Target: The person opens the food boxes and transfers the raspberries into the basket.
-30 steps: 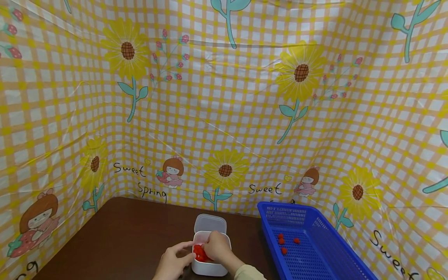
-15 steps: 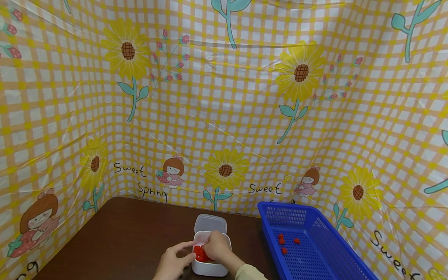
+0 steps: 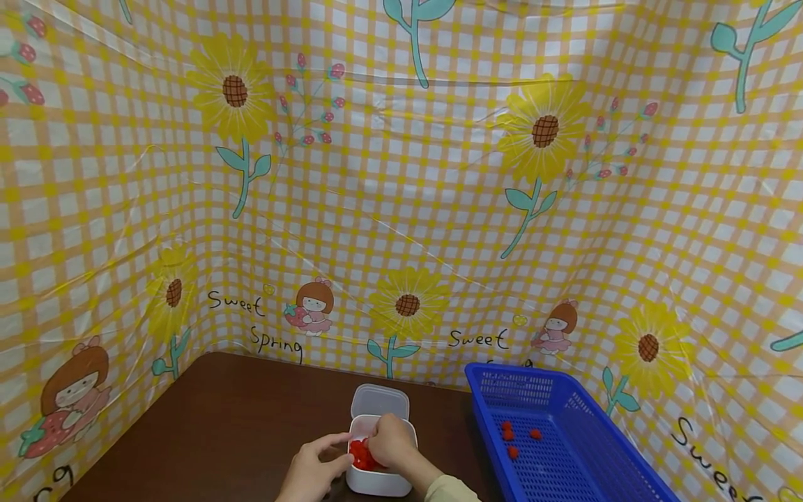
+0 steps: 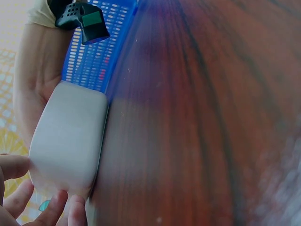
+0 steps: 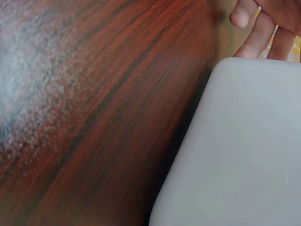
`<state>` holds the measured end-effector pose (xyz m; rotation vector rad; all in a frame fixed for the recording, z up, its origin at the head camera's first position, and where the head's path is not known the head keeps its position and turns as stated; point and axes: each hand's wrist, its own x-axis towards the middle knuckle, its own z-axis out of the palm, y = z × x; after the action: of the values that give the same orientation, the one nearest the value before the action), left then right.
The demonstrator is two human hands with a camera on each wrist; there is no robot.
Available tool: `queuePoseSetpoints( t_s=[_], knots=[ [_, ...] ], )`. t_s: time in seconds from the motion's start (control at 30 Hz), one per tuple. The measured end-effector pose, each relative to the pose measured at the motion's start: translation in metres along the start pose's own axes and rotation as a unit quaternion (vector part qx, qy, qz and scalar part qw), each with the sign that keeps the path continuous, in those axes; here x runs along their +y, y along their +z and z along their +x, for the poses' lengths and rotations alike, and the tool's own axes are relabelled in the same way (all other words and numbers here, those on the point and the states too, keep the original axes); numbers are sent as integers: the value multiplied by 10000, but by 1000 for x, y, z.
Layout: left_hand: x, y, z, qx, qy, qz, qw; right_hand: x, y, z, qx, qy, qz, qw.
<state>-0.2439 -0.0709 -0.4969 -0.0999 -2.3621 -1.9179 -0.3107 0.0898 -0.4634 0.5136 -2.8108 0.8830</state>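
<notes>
A white lidded box (image 3: 378, 482) stands on the brown table with its clear lid (image 3: 380, 402) folded back. Small red, lumpy pieces (image 3: 360, 454) lie inside it. My right hand (image 3: 393, 444) reaches down into the box; its fingertips are hidden there, so I cannot tell what they hold. My left hand (image 3: 314, 466) is at the box's left side, thumb and forefinger spread apart with their tips at the rim. In the left wrist view, the left fingers (image 4: 55, 207) rest against the end of the box.
A blue perforated plastic basket (image 3: 574, 446) stands to the right on the table (image 3: 251, 418). Several small red balls (image 3: 535, 434) lie in its left part. A yellow checked cloth (image 3: 401, 209) with flowers surrounds the table at the back and sides.
The head view has shifted slightly. Both hands keep their places at the box, and the red pieces beside the right hand look slightly rearranged.
</notes>
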Motion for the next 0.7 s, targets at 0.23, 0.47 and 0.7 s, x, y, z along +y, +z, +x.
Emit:
queuePoseSetpoints(
  t_s=[0.23,0.47,0.7],
  knots=[
    [1,0,0,38,-54,70,10000,1,1,1,53,-101,-46,9999],
    [1,0,1,27,-81,137,9999,2,1,2,33,-79,-1,10000],
    [2,-2,1,46,-84,215,9997,-1,-2,4,-157,-80,173,9997]
  ],
)
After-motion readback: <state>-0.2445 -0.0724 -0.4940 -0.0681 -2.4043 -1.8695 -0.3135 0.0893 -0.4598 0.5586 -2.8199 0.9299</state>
